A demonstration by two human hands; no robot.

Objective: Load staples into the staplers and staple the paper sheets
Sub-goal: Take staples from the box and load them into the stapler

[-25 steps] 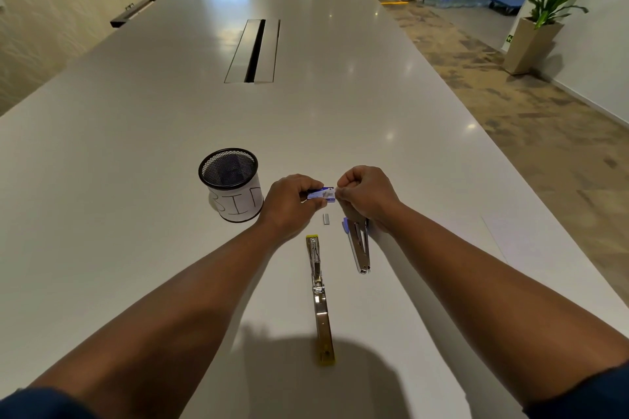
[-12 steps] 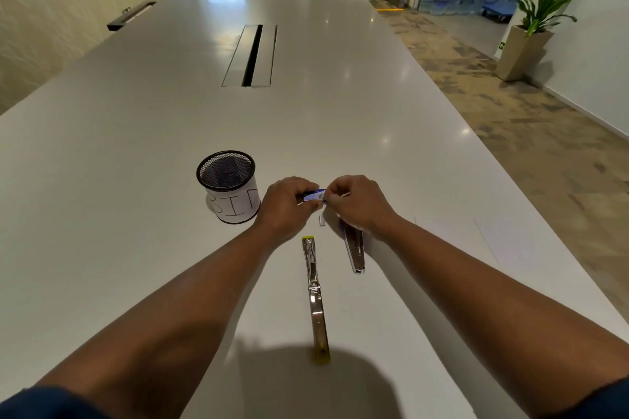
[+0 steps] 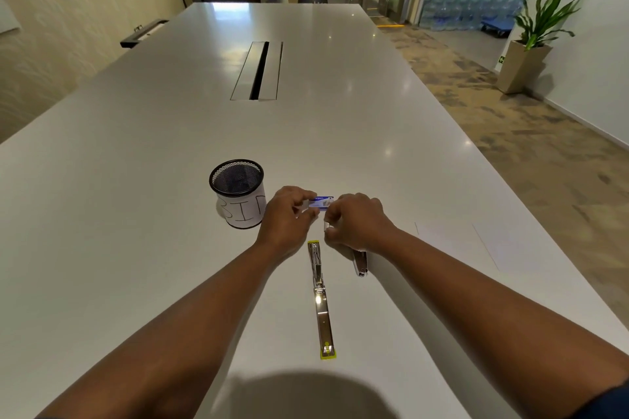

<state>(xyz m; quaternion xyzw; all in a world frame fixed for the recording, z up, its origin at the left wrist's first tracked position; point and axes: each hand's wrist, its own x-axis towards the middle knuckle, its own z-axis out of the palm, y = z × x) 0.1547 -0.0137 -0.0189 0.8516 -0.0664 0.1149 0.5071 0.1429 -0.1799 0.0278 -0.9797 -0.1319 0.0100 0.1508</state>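
A small blue staple box is pinched between my left hand and my right hand, just above the white table. Below them a yellow-tipped stapler lies unfolded flat, pointing toward me. A second chrome stapler lies to its right, its far end hidden under my right hand. White paper sheets lie on the table to the right, hard to tell from the tabletop.
A black mesh cup with a white label reading BIN stands left of my hands. A cable slot runs down the table's middle. The table's right edge drops to carpeted floor.
My hands stay together on the staple box, my right hand now covering more of the chrome stapler. The loose staple strip seen on the table earlier is hidden. The camera tilted up slightly.
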